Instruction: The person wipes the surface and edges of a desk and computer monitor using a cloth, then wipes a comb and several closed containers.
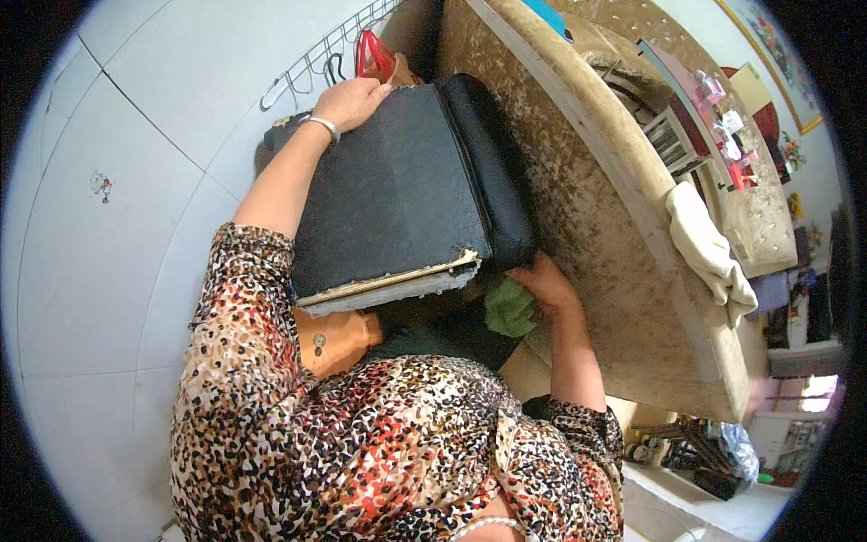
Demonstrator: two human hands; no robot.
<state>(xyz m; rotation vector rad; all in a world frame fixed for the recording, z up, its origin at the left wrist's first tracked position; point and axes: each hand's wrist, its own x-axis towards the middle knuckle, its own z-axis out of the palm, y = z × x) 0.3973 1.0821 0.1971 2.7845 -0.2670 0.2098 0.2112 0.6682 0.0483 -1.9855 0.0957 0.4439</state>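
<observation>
A bulky black leather-like padded piece (388, 190), perhaps a seat, stands tilted before me. Its near edge is worn and frayed, with pale wood or board showing. My left hand (355, 101) reaches to its far upper edge, fingers curled over the rim. At the lower right corner, my right hand (548, 285) is closed around a crumpled green cloth (510, 307), close against the black padding. Some of the right fingers are hidden behind the cloth and the corner.
A worn brown sofa back (614, 235) rises close on the right, with a cream cloth (709, 244) draped over it. At left is a white tiled wall (126, 226) with a wire rack (325, 54) and a red bag (375, 56). An orange-brown item (334, 341) lies below the black piece.
</observation>
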